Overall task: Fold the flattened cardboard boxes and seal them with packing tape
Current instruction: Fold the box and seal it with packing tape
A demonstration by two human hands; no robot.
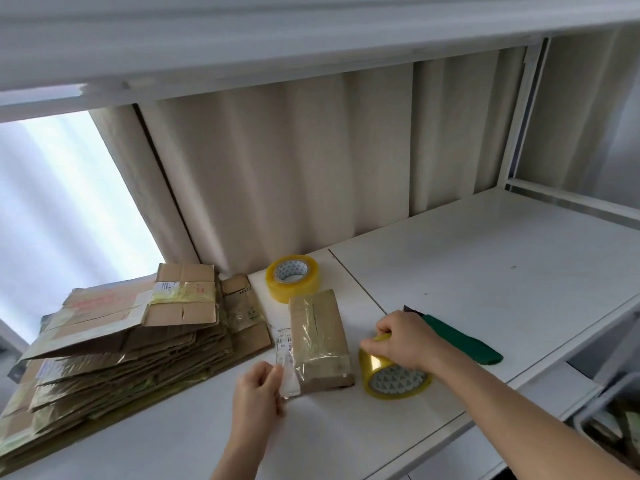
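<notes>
Tape work is underway on a small folded box point(320, 341) lying on the white shelf point(485, 258); take the box as landmark. R hand point(405, 341) sits just right of the box, fingers curled over the top of a yellow tape roll point(394, 372) standing on edge, touching or nearly touching the box's near right corner. L hand point(256, 389) is at the box's near left side, thumb and fingers pinched on a clear tape strip point(286, 372) that hangs off the box's left face. Box top already carries shiny tape along its seam.

Judgement: step in hand = laying/finishing the strip across the near end. To do it well: keep the strip taut w/ L hand, no slack, so it doesn't wrinkle or stick to itself; press it flat onto the side before letting go; hold the roll steady w/ R so the box doesn't skid.

Spare tape roll point(292, 277) lies flat just beyond the box's far end. Green-handled cutter point(460, 337) lies right of the box, past the R hand, handy for the cut. Stack of flattened boxes point(128, 327) sits left of the box, still unfolded, so plenty left to do.
</notes>
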